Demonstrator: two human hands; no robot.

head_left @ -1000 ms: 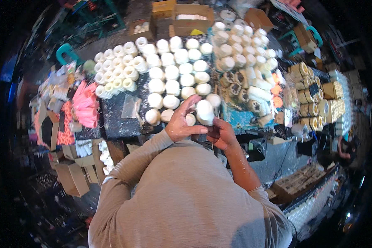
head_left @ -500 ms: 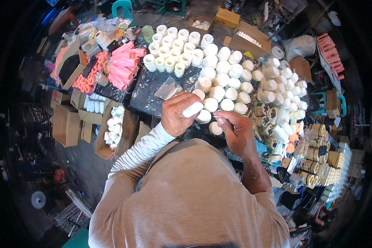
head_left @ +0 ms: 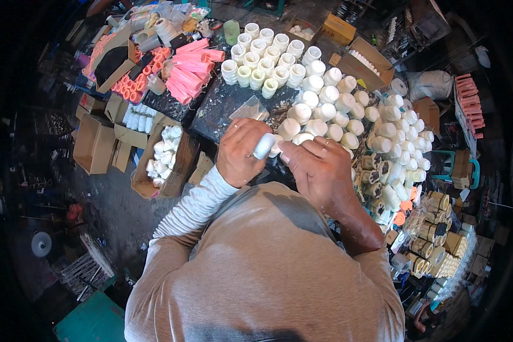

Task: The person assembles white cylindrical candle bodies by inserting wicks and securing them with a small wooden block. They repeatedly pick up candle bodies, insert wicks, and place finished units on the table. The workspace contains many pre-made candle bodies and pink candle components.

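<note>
My left hand [head_left: 242,153] is closed near the front edge of the dark table [head_left: 214,117]. A smooth white oblong shape [head_left: 263,146] lies along its thumb side; whether it is a wrapped thumb or a held piece I cannot tell. My right hand [head_left: 320,171] has its thumb and fingers pinched together close beside it, and what they grip is hidden. Just beyond both hands stand rows of white, candle-like cylinders [head_left: 299,113], some with a thin strand on top. Behind these are stacked cream ring-shaped cups [head_left: 266,58]. A clear plastic bag [head_left: 249,108] lies beyond my left hand.
Pink tubes [head_left: 189,71] lie bundled at the far left. Cardboard boxes [head_left: 94,145] stand on the floor at left, one holding white pieces [head_left: 165,153]. More white cylinders [head_left: 396,137] crowd the right, with tan rolls [head_left: 424,245] nearer. A teal chair [head_left: 474,174] stands beyond.
My right hand has moved left and up, right beside my left hand. The thin strand seen at its fingertips before is now hidden. The view has shifted, moving the table rightward.
</note>
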